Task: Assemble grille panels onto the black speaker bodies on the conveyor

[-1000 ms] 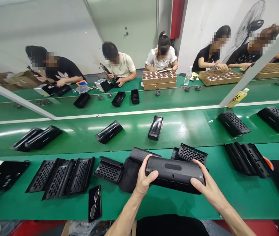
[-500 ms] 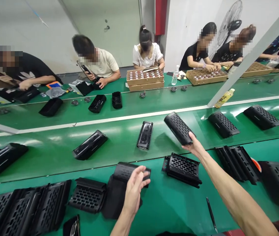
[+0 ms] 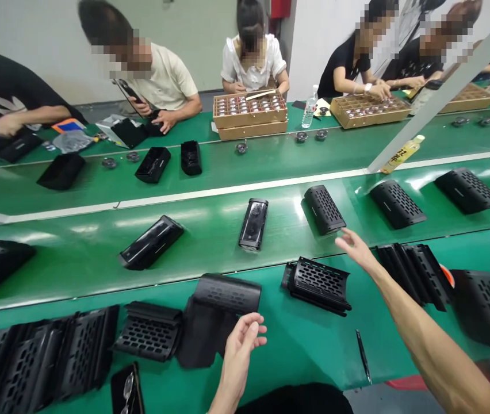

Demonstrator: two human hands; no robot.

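Note:
My right hand [image 3: 354, 247] is open just off the near end of a black perforated housing [image 3: 325, 210] that lies on the green belt, with a small gap between them. My left hand [image 3: 242, 342] is empty, its fingers loosely bent and apart, over the near bench. Behind it a curved black perforated cover [image 3: 228, 292] rests partly on a flat black piece [image 3: 204, 336]. A small stack of perforated black covers [image 3: 320, 283] lies between my hands. Further left sits another perforated cover [image 3: 149, 330].
More black housings [image 3: 397, 204] lie along the belt [image 3: 210, 236]. Nested covers [image 3: 55, 351] fill the near left, beside a phone with glasses on it [image 3: 127, 388]. A black pen [image 3: 362, 356] lies near the front edge. Co-workers sit opposite, behind a compartment box [image 3: 249, 112].
My right hand carried the perforated housing from between both hands onto the belt and let go of it. My left hand came off it and stayed over the bench. The view shifted.

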